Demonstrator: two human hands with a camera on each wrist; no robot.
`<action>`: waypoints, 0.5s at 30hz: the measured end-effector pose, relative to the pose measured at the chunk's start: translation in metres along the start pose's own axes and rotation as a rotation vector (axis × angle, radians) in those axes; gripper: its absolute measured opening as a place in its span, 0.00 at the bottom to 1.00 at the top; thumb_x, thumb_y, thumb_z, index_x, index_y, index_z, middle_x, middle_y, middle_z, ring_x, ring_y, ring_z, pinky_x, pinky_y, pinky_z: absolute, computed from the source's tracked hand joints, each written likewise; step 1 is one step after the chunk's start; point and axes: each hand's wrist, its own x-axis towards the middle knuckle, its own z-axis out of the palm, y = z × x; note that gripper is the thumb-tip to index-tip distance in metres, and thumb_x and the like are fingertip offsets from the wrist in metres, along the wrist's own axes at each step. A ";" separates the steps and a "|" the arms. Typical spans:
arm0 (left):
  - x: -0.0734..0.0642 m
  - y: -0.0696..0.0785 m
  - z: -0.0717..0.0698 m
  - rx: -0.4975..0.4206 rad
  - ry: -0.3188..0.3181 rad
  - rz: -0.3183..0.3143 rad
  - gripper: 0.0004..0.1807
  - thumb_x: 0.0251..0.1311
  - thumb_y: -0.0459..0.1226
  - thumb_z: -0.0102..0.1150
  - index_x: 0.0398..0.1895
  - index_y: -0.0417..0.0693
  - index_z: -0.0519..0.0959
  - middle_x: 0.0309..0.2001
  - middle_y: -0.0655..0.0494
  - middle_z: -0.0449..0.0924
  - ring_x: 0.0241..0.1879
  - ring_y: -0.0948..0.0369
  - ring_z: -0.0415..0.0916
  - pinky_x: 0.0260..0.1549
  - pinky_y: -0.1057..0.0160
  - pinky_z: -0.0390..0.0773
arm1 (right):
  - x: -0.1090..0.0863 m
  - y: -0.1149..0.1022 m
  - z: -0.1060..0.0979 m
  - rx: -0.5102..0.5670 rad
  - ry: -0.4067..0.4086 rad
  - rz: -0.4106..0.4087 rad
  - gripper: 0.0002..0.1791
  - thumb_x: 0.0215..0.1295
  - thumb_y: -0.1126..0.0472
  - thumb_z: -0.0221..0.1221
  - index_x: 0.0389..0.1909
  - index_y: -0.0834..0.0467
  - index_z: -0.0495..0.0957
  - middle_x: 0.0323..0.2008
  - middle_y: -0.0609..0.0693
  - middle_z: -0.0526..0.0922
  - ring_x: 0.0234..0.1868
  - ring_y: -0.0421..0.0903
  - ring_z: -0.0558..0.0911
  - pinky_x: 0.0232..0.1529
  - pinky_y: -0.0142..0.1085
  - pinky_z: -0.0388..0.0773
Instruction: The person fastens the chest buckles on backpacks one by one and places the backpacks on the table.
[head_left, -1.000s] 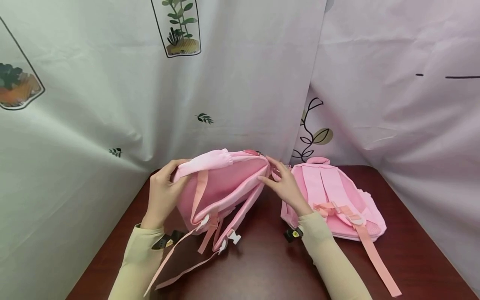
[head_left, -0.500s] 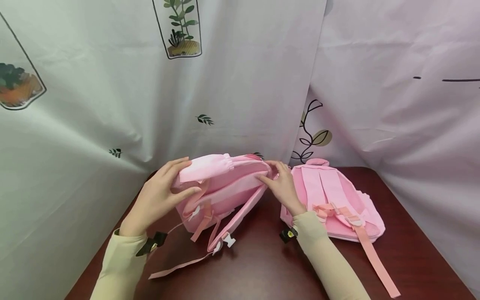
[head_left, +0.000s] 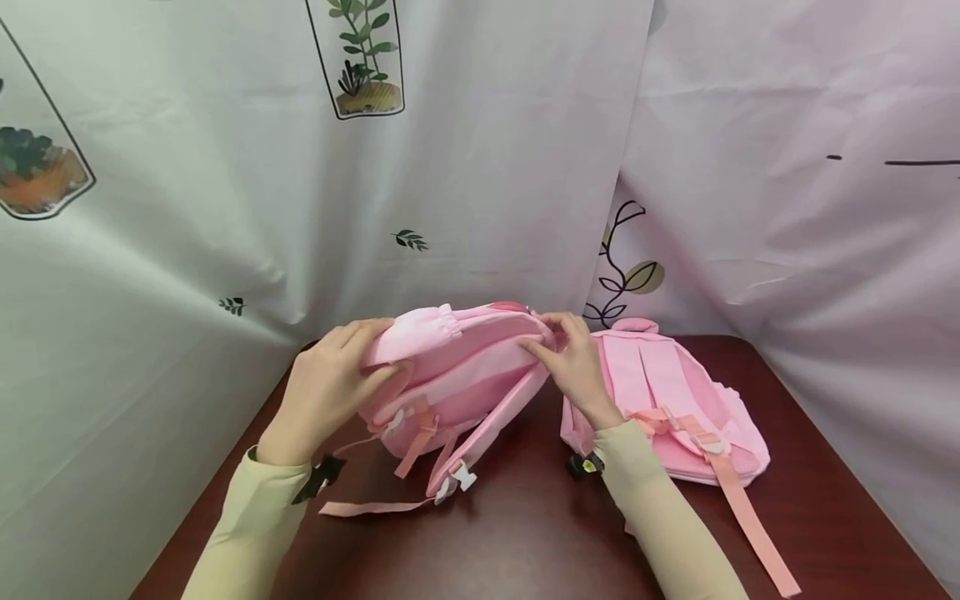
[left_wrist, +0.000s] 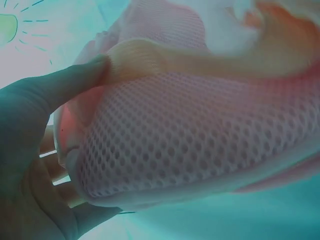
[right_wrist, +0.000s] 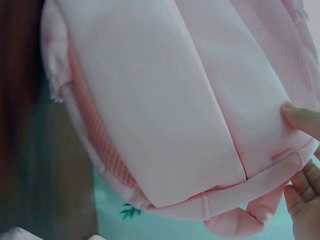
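Note:
A pink backpack (head_left: 480, 367) is tilted on its side above the table's middle, its strapped back turned toward me. My left hand (head_left: 322, 392) grips its left end; in the left wrist view the thumb (left_wrist: 75, 85) presses near a webbing strap (left_wrist: 150, 62) over the mesh panel (left_wrist: 185, 135), fingers behind. At the other end, my right hand (head_left: 573, 367) pinches the top between thumb and fingers, beside the padded shoulder straps (right_wrist: 155, 100) and a top loop (right_wrist: 240, 222). A white buckle (head_left: 463, 477) hangs from one shoulder strap. The backpack's front is hidden.
A second pink backpack (head_left: 660, 358) lies straps up on the right of the dark red table (head_left: 525, 533), close to my right forearm. One of its webbing straps (head_left: 753, 521) trails toward the front edge. Printed white curtains (head_left: 480, 150) surround the table.
My left hand loosened its thumb, shifted along the backpack's left end and took hold again. The backpack has rolled, showing more of its strapped back. My right hand kept hold, moving slightly right.

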 end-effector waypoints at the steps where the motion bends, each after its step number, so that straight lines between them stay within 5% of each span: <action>1: -0.001 -0.002 0.001 -0.013 0.007 -0.007 0.30 0.49 0.44 0.79 0.55 0.44 0.82 0.49 0.49 0.85 0.46 0.49 0.83 0.40 0.46 0.82 | 0.002 -0.001 -0.001 0.002 0.003 -0.022 0.20 0.52 0.60 0.77 0.45 0.59 0.82 0.40 0.52 0.83 0.42 0.49 0.73 0.41 0.38 0.68; 8: -0.012 -0.012 0.005 -0.070 0.048 -0.057 0.19 0.51 0.36 0.77 0.48 0.46 0.85 0.41 0.51 0.87 0.41 0.51 0.83 0.39 0.47 0.80 | 0.007 -0.005 0.000 0.010 -0.015 -0.080 0.22 0.55 0.59 0.76 0.50 0.57 0.84 0.43 0.51 0.83 0.44 0.49 0.73 0.45 0.41 0.66; 15: -0.022 -0.019 0.011 -0.091 0.104 -0.073 0.14 0.52 0.32 0.76 0.43 0.45 0.86 0.38 0.51 0.87 0.38 0.51 0.84 0.37 0.48 0.80 | 0.002 0.001 0.008 0.057 -0.006 0.008 0.27 0.56 0.57 0.75 0.56 0.56 0.82 0.56 0.52 0.75 0.59 0.49 0.71 0.61 0.47 0.67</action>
